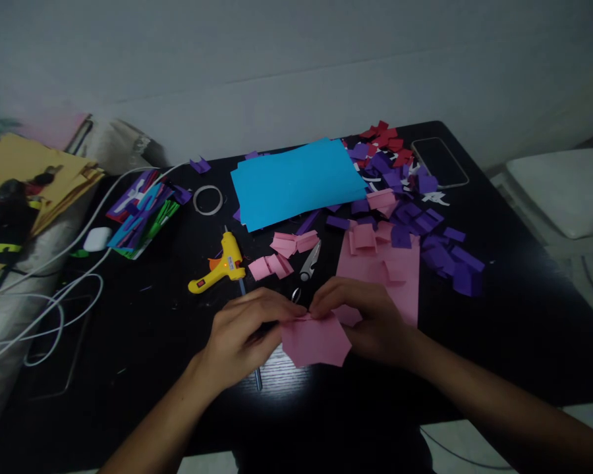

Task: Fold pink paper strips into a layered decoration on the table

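A pink paper piece with angled corners is held between both hands above the black table. My left hand pinches its upper left edge, and my right hand pinches the same top edge, fingertips close together. A narrow fold shows along that edge. Scissors, partly hidden by my hands, lie just beyond them. Folded pink pieces rest to the left of the scissors. Behind my right hand is a pink sheet with small folded pink pieces on it.
A yellow glue gun lies left of centre, near a tape ring. Blue sheets lie at the back. Purple pieces and red scraps are heaped at the right. White cables cross the left side of the black table.
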